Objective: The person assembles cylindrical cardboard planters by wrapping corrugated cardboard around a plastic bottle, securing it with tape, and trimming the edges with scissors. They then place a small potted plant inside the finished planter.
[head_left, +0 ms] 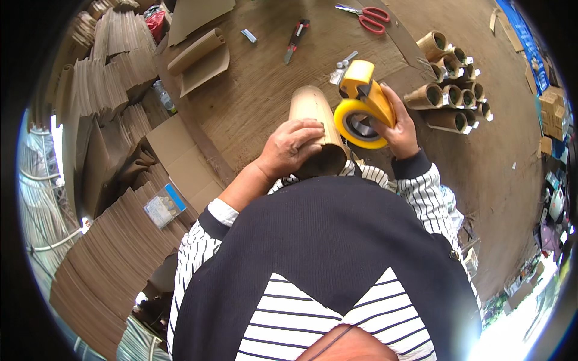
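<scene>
A brown cardboard tube (309,104) lies on the table close to my body, its dark open end toward me. My left hand (293,144) is closed over the tube from its left side. My right hand (400,123) grips a yellow tape dispenser (378,103) loaded with a roll of yellow tape, held up just right of the tube. Part of the roll's hub shows, with my fingers at its edge.
Scissors with red handles (373,20), a utility knife (295,42) and a curled cardboard sheet (208,60) lie on the table. Several finished-looking tubes (431,96) are grouped at the right. Tall stacks of flat cardboard (108,253) line the left.
</scene>
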{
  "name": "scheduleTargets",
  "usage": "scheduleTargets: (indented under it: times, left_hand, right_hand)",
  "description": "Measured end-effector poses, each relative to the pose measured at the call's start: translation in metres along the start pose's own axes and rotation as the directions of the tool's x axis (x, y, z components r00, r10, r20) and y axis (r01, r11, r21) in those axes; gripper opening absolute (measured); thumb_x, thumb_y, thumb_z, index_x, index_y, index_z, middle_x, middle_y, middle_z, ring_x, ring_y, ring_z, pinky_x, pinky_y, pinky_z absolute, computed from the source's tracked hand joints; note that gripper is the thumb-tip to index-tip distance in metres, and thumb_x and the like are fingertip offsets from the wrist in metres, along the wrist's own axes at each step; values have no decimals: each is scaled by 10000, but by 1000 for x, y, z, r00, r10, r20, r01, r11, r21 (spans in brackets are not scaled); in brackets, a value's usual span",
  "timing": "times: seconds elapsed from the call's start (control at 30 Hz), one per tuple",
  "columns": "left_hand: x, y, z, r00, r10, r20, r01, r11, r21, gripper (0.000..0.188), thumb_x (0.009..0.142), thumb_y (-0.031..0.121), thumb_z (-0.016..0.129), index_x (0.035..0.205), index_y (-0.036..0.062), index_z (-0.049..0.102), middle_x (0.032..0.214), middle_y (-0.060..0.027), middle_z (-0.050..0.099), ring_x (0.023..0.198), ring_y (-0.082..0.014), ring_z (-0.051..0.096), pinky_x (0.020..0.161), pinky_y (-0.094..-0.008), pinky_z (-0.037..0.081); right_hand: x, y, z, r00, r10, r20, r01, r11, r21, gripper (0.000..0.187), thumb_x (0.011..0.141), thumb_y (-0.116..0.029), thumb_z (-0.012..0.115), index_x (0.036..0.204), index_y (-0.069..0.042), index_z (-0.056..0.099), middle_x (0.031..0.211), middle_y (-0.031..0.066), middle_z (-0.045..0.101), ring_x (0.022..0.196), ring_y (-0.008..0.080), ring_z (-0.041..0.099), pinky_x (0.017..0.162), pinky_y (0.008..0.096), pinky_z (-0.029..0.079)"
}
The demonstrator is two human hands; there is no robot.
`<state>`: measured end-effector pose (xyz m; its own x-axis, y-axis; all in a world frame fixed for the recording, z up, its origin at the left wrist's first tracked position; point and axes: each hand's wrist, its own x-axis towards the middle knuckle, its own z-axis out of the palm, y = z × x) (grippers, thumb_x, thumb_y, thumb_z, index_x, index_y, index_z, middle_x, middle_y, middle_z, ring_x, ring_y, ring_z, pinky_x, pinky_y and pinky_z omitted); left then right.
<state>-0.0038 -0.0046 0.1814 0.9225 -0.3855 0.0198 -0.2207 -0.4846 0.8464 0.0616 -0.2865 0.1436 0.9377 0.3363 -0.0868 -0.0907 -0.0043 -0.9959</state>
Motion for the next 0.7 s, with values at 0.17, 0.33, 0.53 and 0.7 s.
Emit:
scheduleTargets:
  times: [0.17,0.33,0.53,0.7]
  left_hand:
    - [-3,-21,2,888,-434,152,393,543,-743,420,1047,383,474,1165,5,614,1124,-111,663,1090,-203,613,1006,-349,460]
    - [31,-21,-9,779,-574,252,490,306,-817,489,1035,399,509,1328,15,433,989,-70,622,849,-109,574,821,-258,507]
    - [46,-14,-2,845,-514,147,231,103,-967,258,973,111,612,1217,65,541,1075,-38,637,918,-107,606,817,-259,493]
    - [15,-42,-43,755,-655,-28,234,310,-921,215,898,14,637,1066,126,564,864,22,566,738,-88,590,698,-268,531]
  right_hand:
    - [-8,3,-3,993,15,115,-19,999,36,755,759,56,716,1453,-27,430,1473,147,462,1369,246,440,1147,352,329]
    - [2,-8,-1,972,-36,233,53,997,-64,745,733,68,722,1426,-30,470,1344,136,539,1266,241,519,1095,330,378]
    - [22,-18,3,911,-99,399,173,973,-155,732,705,33,762,1394,-27,523,1151,130,601,1053,249,590,965,325,456]
    - [33,-10,-7,887,35,460,43,987,-158,681,711,17,767,1361,-41,572,1118,123,630,980,239,623,922,306,475]
